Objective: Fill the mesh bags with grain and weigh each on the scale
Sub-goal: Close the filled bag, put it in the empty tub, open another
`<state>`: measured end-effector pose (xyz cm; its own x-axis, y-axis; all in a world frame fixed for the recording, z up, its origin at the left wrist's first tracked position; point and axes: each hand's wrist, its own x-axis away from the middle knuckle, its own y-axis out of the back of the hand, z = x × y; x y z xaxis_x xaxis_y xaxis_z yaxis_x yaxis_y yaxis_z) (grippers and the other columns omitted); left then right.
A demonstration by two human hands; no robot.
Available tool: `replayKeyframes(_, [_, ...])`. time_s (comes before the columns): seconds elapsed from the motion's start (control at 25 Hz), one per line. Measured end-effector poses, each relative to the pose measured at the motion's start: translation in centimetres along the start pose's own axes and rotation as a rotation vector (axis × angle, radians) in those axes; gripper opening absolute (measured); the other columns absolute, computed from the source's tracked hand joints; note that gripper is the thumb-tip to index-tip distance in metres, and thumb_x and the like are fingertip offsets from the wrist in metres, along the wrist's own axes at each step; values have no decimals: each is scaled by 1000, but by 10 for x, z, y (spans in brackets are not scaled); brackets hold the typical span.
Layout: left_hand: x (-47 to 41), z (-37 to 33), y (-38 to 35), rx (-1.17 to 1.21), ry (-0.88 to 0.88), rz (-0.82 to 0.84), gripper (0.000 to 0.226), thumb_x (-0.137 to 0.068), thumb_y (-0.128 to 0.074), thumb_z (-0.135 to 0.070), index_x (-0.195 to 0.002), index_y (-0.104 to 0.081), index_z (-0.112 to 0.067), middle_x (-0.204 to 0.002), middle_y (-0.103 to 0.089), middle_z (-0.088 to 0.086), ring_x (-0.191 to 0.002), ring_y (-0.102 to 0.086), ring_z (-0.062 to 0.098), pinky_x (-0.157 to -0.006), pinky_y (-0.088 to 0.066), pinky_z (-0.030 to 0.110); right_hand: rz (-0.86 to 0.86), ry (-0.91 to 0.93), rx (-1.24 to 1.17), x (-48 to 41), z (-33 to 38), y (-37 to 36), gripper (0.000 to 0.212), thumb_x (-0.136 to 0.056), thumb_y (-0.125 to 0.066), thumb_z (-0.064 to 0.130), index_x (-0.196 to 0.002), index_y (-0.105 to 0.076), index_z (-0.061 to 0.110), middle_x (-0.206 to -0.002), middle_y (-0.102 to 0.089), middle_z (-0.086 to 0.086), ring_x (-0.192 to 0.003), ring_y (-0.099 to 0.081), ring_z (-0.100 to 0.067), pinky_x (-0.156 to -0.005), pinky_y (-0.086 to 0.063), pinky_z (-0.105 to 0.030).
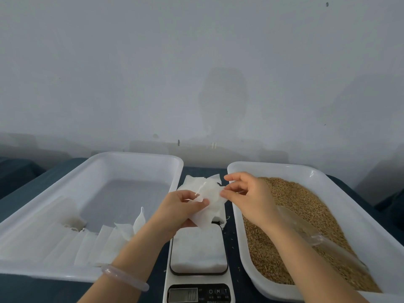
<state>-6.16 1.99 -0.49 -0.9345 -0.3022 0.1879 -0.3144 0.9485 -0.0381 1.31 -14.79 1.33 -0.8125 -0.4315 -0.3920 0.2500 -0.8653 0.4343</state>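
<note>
My left hand [182,207] grips an empty white mesh bag [209,206] above the far end of the scale [197,254]. My right hand [247,197] pinches the bag's right edge with fingertips and thumb. The white scale sits between two trays, its platform bare and its display [183,295] lit at the bottom. A white tray [321,178] on the right holds brown grain [306,206], with a clear plastic scoop [317,237] lying in it under my right forearm. More white bags [194,182] lie behind the scale.
A white tray [65,171] on the left holds several flat empty mesh bags [96,243] along its near side. Loose grains dot the dark blue tablecloth [232,241] beside the scale. A pale wall stands close behind the table.
</note>
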Motion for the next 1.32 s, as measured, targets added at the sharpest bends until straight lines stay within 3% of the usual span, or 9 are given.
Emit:
replayKeyframes(0.16, [1,4,2,7,13,-16,20,-78,-75,-17,-91,-66,-5,-91,-68,12,-67,-68,16,-59,-55,29,50,10,40,1,-2,8,20,-80,-73,17,-75,-67,36,-73,-67,23,-70,-58,9,-65,-43,-6])
replayKeyframes(0.28, [2,6,-1,36,9,-59,16,-80,-74,-18,-86,-64,-8,-88,-66,10,-65,-65,16,-54,-53,26,87,54,52,5,-3,10,20,-80,-72,13,-71,-65,30,-89,-65,17,-78,-53,9,-74,-40,-8])
replayKeyframes(0.52, [6,6,-6,46,-59,40,19,-79,-73,-23,-83,-64,-7,-74,-66,6,-60,-63,14,-52,-50,24,331,26,-141,8,3,7,1,-84,-69,24,-83,-68,24,-80,-70,3,-78,-65,-15,-75,-51,-33])
replayKeyframes(0.68, [10,4,1,-1,-53,79,12,-78,-75,-17,-80,-66,-9,-76,-68,7,-66,-66,18,-61,-54,30,345,13,17,3,2,11,32,-87,-64,29,-80,-60,-1,-71,-54,-10,-64,-47,-20,-66,-40,-38])
replayKeyframes(0.76, [14,1,12,-133,-31,150,24,-74,-80,-17,-93,-65,-13,-88,-70,3,-77,-69,15,-69,-55,29,400,33,100,6,3,17,29,-88,-62,34,-82,-62,6,-81,-63,-10,-74,-57,-24,-76,-47,-41])
replayKeyframes(0.92, [13,-13,20,-336,13,373,87,-49,-80,-53,-126,-49,-28,-121,-61,-4,-111,-60,10,-91,-47,25,479,92,180,14,9,16,36,-87,-61,41,-90,-67,5,-94,-65,-13,-90,-60,-26,-82,-47,-45])
replayKeyframes(1.0, [10,-18,8,-296,3,552,83,-55,-76,-51,-127,-53,-18,-119,-65,4,-111,-61,19,-97,-46,33,492,108,126,16,14,13,36,-87,-61,42,-99,-70,9,-95,-66,-12,-91,-62,-26,-84,-49,-45])
replayKeyframes(1.12, [7,-21,-7,-204,-31,628,64,-60,-77,-39,-113,-59,-8,-98,-67,10,-89,-67,24,-80,-52,34,527,85,28,17,21,16,19,-92,-58,27,-100,-72,17,-94,-70,-3,-90,-66,-15,-86,-51,-41])
replayKeyframes(1.32, [4,-17,-8,-158,58,735,82,-48,-89,-45,-113,-59,-6,-105,-61,13,-89,-66,24,-74,-54,30,596,40,83,16,15,23,23,-93,-58,27,-100,-69,9,-92,-70,-11,-95,-65,-7,-95,-48,-33])
